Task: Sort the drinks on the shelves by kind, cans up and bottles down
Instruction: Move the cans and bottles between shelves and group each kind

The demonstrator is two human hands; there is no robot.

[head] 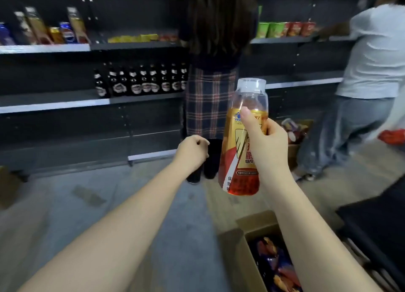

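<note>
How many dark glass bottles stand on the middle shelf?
9 dark bottles show, in a row on the middle shelf, running from left of centre to the person in the plaid skirt, who may hide more.

person in plaid skirt [211, 103] blocks shelf | floor [131, 193] left open

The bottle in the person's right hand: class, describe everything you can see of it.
The bottle is clear plastic with a clear domed cap over its top, holding amber-orange drink. A gold and red label with Chinese characters wraps most of its body. It is held roughly upright in the air, above the floor and in front of the shelves. Only the right hand touches it, fingers curled round its upper body.
</note>
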